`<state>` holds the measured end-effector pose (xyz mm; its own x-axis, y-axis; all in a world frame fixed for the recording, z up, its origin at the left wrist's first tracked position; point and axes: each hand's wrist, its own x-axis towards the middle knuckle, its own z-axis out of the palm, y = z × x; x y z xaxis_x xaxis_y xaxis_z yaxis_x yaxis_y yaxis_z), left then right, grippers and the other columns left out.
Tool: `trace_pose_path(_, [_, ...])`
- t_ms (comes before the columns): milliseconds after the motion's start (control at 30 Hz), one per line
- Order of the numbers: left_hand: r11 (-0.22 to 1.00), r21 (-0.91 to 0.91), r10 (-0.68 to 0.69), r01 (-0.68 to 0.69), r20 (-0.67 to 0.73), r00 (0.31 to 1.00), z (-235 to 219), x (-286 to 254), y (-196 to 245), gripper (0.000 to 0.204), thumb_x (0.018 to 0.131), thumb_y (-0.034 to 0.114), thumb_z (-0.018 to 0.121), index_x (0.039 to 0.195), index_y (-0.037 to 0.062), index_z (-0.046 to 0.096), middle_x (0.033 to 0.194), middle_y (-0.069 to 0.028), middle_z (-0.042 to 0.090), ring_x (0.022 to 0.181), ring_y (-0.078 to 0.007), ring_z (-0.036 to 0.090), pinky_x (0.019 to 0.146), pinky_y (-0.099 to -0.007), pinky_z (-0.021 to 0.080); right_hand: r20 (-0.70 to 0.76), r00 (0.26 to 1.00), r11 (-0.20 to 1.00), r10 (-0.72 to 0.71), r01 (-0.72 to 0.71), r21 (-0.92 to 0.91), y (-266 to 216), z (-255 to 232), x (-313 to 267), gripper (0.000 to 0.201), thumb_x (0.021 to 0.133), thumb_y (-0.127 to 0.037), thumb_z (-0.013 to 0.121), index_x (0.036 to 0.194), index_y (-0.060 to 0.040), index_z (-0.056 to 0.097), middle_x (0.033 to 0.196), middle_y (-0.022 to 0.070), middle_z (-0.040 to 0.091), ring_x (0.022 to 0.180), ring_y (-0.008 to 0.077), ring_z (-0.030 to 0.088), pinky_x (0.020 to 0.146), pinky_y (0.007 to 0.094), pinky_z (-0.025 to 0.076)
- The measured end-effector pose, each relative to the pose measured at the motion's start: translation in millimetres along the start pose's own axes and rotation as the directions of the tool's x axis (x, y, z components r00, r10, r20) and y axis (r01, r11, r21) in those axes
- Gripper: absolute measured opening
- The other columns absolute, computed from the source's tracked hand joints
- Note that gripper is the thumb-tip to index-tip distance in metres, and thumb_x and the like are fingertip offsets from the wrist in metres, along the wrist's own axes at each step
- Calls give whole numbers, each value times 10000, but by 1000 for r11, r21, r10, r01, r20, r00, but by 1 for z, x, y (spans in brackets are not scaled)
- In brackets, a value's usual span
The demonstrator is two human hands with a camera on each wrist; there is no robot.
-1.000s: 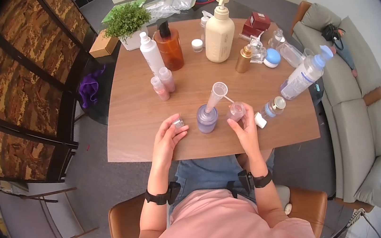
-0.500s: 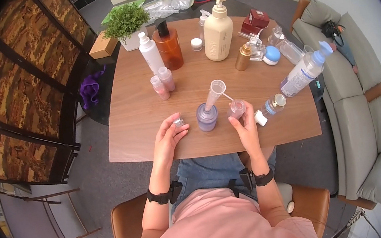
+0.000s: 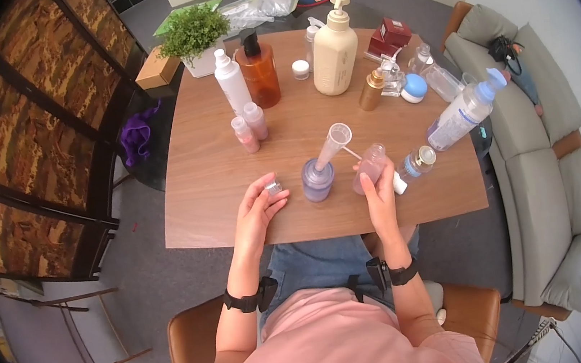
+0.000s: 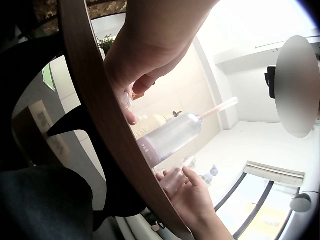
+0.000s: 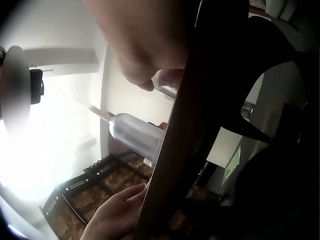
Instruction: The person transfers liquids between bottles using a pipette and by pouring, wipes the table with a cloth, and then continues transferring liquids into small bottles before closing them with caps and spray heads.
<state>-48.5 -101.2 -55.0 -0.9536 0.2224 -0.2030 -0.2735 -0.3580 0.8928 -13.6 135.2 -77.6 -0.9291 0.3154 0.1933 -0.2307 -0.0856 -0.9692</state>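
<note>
In the head view my left hand [image 3: 259,206] rests at the table's near side, its fingers pinching a small clear cap [image 3: 273,188]. My right hand [image 3: 380,196] grips a translucent pink bottle [image 3: 373,165], whose uncapped neck points up and away from me. Between the hands stands a purple-tinted bottle [image 3: 318,182]. A clear funnel [image 3: 334,144] leans out of its mouth, wide end up, with a thin stick-like part sticking out on the right. The left wrist view shows the pink bottle [image 4: 174,181] held close over the table, beside the purple bottle [image 4: 170,139].
A white cap [image 3: 399,184] and a gold-capped bottle [image 3: 418,161] lie close right of my right hand. Two small pink bottles [image 3: 246,136] stand to the left. Farther back are a cream pump bottle [image 3: 335,60], an amber pump bottle [image 3: 259,76] and a potted plant [image 3: 194,34].
The pink bottle in my right hand has turned so its length shows and its neck points away, and it has shifted slightly right. My left hand, the purple bottle and the funnel stay in place.
</note>
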Motion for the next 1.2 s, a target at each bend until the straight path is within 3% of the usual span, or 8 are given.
trace_pose_path(200, [1000,-7,-19,19,13,1000,-2,0,0,382,1011,143,430,1356,-19,439,1273,-111,544,1096,-217,612,943,-310,497,-39,994,985,-98,92,-149,-59,7,3,505,894,5,579,1338,-29,343,1163,106,514,1065,181,529,935,326,433])
trace_pose_path(267, [1000,-11,-26,26,18,1000,-3,1,-1,379,1010,143,435,1353,-19,442,1266,-107,547,1098,-213,611,940,-307,499,7,956,892,-292,275,-359,-82,9,7,528,862,-10,639,1315,-16,367,1182,128,519,1062,197,538,924,338,442])
trace_pose_path(400, [999,-30,-14,15,9,1000,-2,0,-1,373,1010,136,434,1349,-22,444,1274,-110,541,1101,-219,611,942,-307,499,49,950,887,-309,307,-346,-129,15,10,555,835,-43,697,1297,-3,391,1207,148,516,1057,234,547,937,357,434])
trace_pose_path(467, [1000,-28,-9,9,-4,1000,0,0,1,369,1013,129,426,1348,-25,443,1281,-118,534,1100,-226,611,943,-306,501,212,807,634,-551,570,-523,-146,15,17,595,801,-79,746,1290,-11,413,1183,163,546,1023,284,562,908,377,436])
trace_pose_path(567, [1000,-30,-5,5,5,1000,0,0,1,365,1017,126,418,1348,-27,443,1283,-125,529,1099,-231,611,942,-304,504,328,716,482,-616,672,-562,-169,18,24,600,760,-96,767,1273,-30,461,1122,162,577,988,331,560,857,400,437])
trace_pose_path(700, [1000,-28,3,-3,13,1000,-1,0,0,364,1020,128,414,1348,-28,444,1275,-125,533,1099,-227,611,939,-302,506,360,709,360,-606,648,-671,-186,24,26,583,718,-79,762,1248,-50,520,1075,140,596,973,335,555,837,422,423])
trace_pose_path(867, [999,-38,5,-4,23,1000,-2,-1,-1,362,1023,132,411,1346,-26,447,1263,-122,539,1099,-222,610,938,-302,505,411,632,156,-657,647,-746,-191,26,31,596,661,-9,718,1235,-95,582,1099,91,597,992,301,551,884,434,396])
trace_pose_path(1200, [999,-37,-5,5,18,1000,-2,0,-1,356,1023,137,417,1339,-20,453,1251,-124,542,1099,-225,610,940,-306,504,415,652,117,-635,612,-782,-190,27,33,562,651,-6,703,1193,-135,631,1108,61,593,1031,283,547,993,490,377])
